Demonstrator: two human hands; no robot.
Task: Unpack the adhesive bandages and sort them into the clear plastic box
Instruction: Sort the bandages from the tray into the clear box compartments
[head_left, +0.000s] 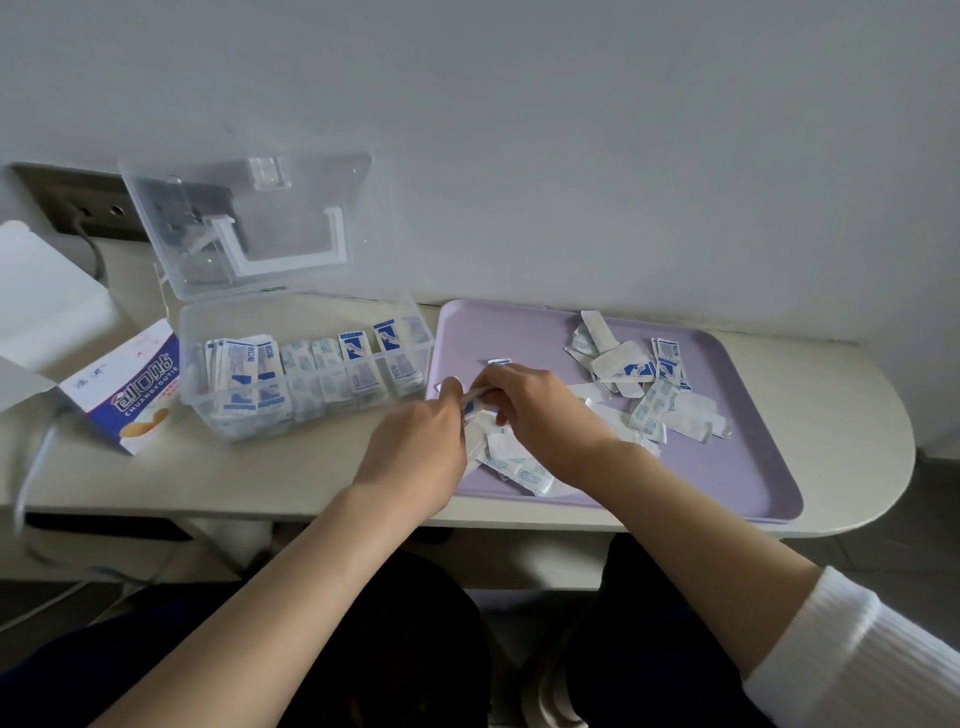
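Evidently mid-sort: left hand (415, 447) and right hand (540, 410) share a clamped grip on a bandage stack (474, 404) at the left edge of the purple tray (727, 467); next, I judge, it should travel left into the part-filled clear plastic box (311, 306).
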